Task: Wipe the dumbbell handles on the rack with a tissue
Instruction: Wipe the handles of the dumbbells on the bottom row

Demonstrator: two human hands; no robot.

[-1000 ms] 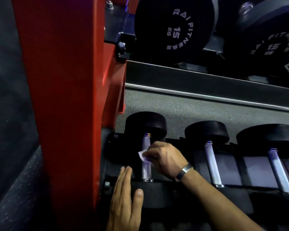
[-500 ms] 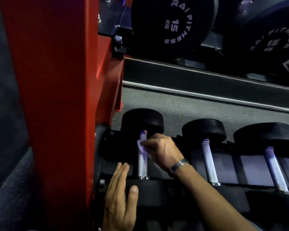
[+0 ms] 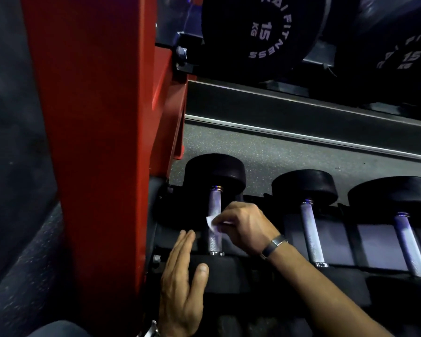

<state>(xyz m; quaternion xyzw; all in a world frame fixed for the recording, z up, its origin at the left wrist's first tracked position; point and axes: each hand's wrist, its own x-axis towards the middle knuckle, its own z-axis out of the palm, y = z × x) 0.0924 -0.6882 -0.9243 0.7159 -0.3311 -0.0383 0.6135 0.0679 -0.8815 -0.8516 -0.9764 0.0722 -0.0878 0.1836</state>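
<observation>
Right grip [image 3: 243,227] pinching one tissue [image 3: 211,223] on leftmost handle [image 3: 215,220], left grip [image 3: 182,283] spread flat, three handles visible

Red upright post [image 3: 90,142] fills the left side. Grey speckled floor [image 3: 265,156] shows behind the lower shelf. Dark floor mat [image 3: 12,117] at far left. Hex bolt [image 3: 181,53] near the post's top, on a red bracket [image 3: 167,76].

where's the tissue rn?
Head view, lower centre: the tissue is pinched in the right hand against the leftmost dumbbell handle, just right of the red rack post.
</observation>
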